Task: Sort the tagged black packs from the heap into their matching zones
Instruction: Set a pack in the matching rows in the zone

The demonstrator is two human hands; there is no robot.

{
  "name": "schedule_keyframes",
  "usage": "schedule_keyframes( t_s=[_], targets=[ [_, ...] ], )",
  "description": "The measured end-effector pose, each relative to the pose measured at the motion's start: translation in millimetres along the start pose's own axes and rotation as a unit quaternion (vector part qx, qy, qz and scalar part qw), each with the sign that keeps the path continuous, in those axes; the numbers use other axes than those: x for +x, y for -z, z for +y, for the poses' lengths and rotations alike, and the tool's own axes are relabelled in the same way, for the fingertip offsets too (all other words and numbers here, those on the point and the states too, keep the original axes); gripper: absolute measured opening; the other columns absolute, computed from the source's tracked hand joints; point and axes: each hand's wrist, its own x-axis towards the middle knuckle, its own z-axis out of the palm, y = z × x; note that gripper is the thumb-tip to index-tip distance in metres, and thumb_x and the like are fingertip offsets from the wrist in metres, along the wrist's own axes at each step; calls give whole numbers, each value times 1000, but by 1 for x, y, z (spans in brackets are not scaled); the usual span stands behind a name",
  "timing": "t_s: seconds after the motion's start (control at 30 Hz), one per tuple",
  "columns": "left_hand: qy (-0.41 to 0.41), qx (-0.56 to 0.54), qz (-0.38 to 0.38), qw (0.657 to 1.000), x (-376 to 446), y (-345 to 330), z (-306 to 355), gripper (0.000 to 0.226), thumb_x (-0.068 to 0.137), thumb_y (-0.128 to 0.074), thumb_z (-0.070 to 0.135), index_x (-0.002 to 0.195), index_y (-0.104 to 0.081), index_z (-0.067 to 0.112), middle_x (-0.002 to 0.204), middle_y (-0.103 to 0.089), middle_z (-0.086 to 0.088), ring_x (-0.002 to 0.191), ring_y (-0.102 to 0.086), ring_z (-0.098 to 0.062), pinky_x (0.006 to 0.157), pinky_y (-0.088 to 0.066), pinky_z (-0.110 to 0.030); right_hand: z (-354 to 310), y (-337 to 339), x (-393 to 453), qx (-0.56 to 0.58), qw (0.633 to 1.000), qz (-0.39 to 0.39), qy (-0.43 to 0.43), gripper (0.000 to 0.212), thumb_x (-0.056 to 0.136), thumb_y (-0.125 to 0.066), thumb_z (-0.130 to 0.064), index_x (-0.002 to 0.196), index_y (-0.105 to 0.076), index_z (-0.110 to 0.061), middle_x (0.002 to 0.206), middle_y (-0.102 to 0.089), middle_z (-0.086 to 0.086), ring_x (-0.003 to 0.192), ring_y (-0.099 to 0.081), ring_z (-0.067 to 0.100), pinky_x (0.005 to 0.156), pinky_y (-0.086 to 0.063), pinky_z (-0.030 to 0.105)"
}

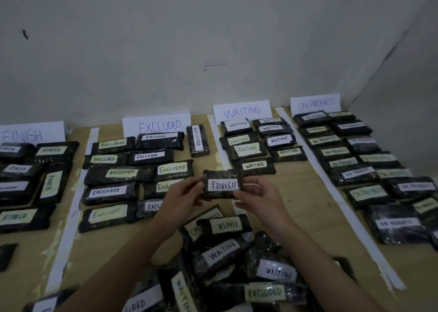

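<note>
A black pack tagged FINISH (pixel 222 184) is held up above the table, tag facing me. My left hand (pixel 182 194) grips its left end and my right hand (pixel 254 197) grips its right end. Below them lies the heap of black packs (pixel 227 264), with tags reading FINISH, WAITING, EXCLUDED and ON PROGRESS. Four zones run across the table: the FINISH sign (pixel 30 133) at far left, the EXCLUDED sign (pixel 157 125), the WAITING sign (pixel 241 111) and the ON PROGRESS sign (pixel 315 103) at right. Each zone holds several matching packs.
White tape strips (pixel 71 207) divide the wooden table (pixel 305 193) into zones. A wall rises right behind the signs. A dark object (pixel 7 256) lies at the left edge. Bare wood shows below the WAITING packs.
</note>
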Motion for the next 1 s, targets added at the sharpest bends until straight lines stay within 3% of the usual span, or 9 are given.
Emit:
schedule_keyframes(
  t_s=[0.17, 0.27, 0.37, 0.43, 0.5, 0.6, 0.8, 0.9, 1.0],
  targets=[
    [-14, 26, -27, 999, -23, 14, -1, 14, 88, -59, 11, 88, -63, 24, 84, -69, 8, 72, -67, -6, 64, -53, -14, 11, -9, -9, -139, 988, 5, 65, 25, 75, -74, -4, 90, -57, -15, 86, -69, 3, 74, -68, 11, 62, -55, 21],
    [-13, 41, 10, 999, -45, 34, -6, 14, 85, -62, 7, 91, -63, 20, 85, -69, 2, 69, -66, -7, 60, -50, -15, 15, -29, -13, -262, 953, -24, 149, 36, 72, -78, -12, 97, -55, -21, 94, -64, -6, 85, -64, 12, 69, -53, 20],
    [-3, 41, 79, 996, -70, 58, -9, 18, 85, -63, 11, 103, -61, 13, 86, -69, 1, 69, -66, -5, 60, -49, -17, 15, -58, -17, -363, 887, -95, 269, 61, 74, -77, -20, 127, -45, -17, 118, -46, -5, 109, -45, 9, 88, -38, 18],
    [9, 54, 124, 991, -92, 72, -7, 22, 87, -61, 14, 109, -60, 12, 90, -68, 2, 70, -66, -3, 60, -49, -17, 14, -77, -20, -404, 836, -168, 331, 69, 74, -77, -23, 133, -43, -14, 128, -44, 1, 120, -40, 15, 97, -35, 22],
    [15, 53, 172, 983, -117, 84, -8, 18, 89, -59, 17, 107, -61, 16, 93, -68, 2, 75, -66, -7, 63, -49, -22, 13, -97, -24, -440, 783, -215, 385, 73, 67, -82, -27, 130, -50, -10, 127, -49, 7, 121, -42, 23, 100, -41, 34],
    [28, 28, 255, 966, -153, 93, -11, 14, 89, -59, 17, 99, -62, 27, 91, -68, 9, 82, -67, -11, 69, -50, -26, 12, -125, -33, -471, 710, -249, 461, 73, 51, -88, -34, 114, -60, -7, 114, -58, 12, 110, -46, 24, 88, -48, 47],
    [43, 8, 330, 943, -202, 109, -30, 20, 90, -55, 12, 107, -65, 17, 95, -69, 5, 73, -63, 5, 59, -44, -7, 19, -165, -60, -464, 655, -333, 495, 70, 63, -59, -57, 114, -59, -9, 107, -59, 8, 99, -57, 27, 81, -49, 40],
    [55, 31, 349, 935, -211, 125, -42, 22, 91, -55, 14, 111, -64, 17, 97, -71, -1, 80, -66, -6, 57, -45, -12, 29, -188, -66, -469, 637, -370, 487, 64, 70, -64, -48, 120, -54, -11, 117, -52, 8, 109, -48, 27, 92, -44, 41],
    [83, 69, 364, 925, -208, 157, -55, 25, 93, -52, 21, 116, -60, 19, 104, -67, 3, 91, -64, -10, 69, -48, -17, 38, -222, -62, -506, 640, -369, 445, 61, 75, -64, -50, 122, -48, -15, 120, -46, 3, 113, -41, 22, 93, -39, 33]
  ],
)
